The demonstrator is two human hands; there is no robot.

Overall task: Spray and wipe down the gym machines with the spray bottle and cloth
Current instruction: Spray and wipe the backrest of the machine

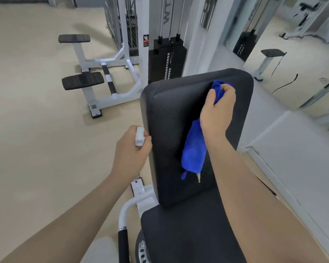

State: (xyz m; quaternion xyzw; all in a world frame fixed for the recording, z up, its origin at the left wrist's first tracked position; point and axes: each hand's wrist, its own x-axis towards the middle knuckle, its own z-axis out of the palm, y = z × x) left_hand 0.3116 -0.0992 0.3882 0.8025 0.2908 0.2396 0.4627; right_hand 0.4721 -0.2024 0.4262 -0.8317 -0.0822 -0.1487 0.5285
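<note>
The pale floor (36,130) is being occupied at the upper left by a white-framed machine (95,73) with black pads, and behind it a black weight stack (166,59) is being held in a white tower. In the foreground, the black padded backrest (171,130) of a seat is being shown upright, with the black seat pad (188,234) lying below it. A blue cloth (194,147) is being gripped by the right hand (217,111), whose fingers are being curled round its upper end near the top of the backrest, while the rest of the cloth is being left to hang down against the backrest's face. A white spray bottle (140,136) is being held in the curled fingers of the left hand (131,150), just beside the backrest's left edge.
</note>
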